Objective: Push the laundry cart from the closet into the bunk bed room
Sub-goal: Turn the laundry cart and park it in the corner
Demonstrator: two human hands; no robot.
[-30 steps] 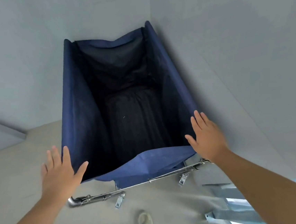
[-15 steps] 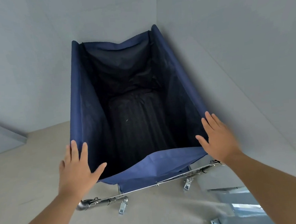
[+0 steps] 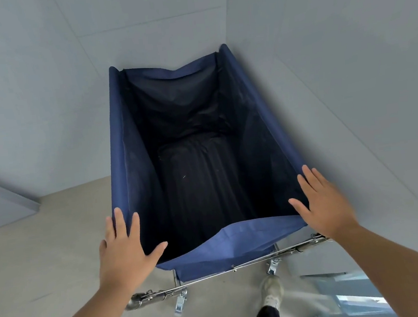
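The laundry cart is a deep navy fabric bag on a chrome frame, standing in a corner between grey walls. Its dark inside looks empty. My left hand hovers flat over the cart's near left corner, fingers spread, thumb over the rim. Over the near right corner my right hand does the same, fingers apart. Neither hand is wrapped around anything. A chrome bar with casters runs below the near edge of the bag.
Grey walls close in behind and to the right of the cart. Pale floor opens to the left. My foot in a light shoe is near the right caster. Metal track parts lie on the floor at the lower right.
Both hands have moved forward and inward onto the cart's near corners. The view has shifted so the cart sits lower and closer. My foot has stepped in below the cart.
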